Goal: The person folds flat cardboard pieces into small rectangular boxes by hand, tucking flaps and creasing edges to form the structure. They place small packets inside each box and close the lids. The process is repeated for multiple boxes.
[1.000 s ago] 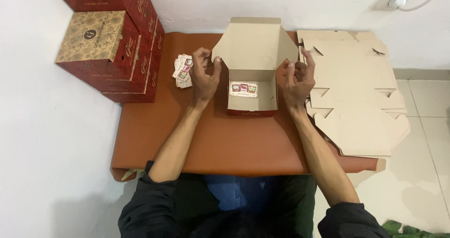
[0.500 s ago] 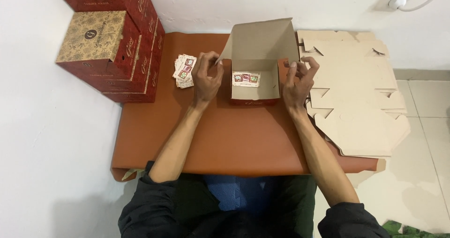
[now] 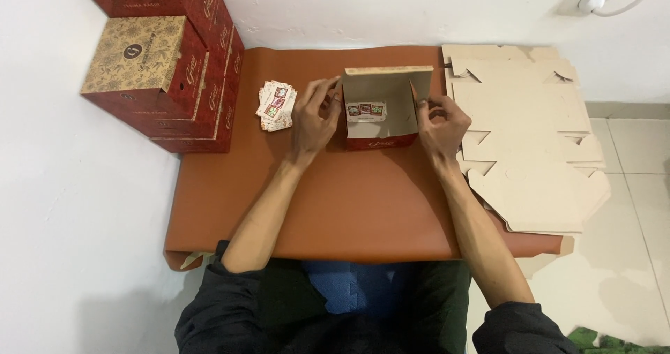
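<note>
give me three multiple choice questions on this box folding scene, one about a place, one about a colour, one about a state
1. Where does the small stack of cards lie?
A. inside the open box
B. on the table mat, beside the left hand
C. on the flat cardboard blanks

2. What colour is the mat on the table?
A. reddish brown
B. blue
C. white

3. In what state is the box between the hands?
A. flat and unfolded
C. shut with its lid down
B. set up and open at the top

Answers:
1 B, the cards sit on the mat just beyond the left hand.
2 A, the bare mat shows reddish brown all around the box.
3 B, its walls stand, the inside shows, and the right hand holds one side.
</note>
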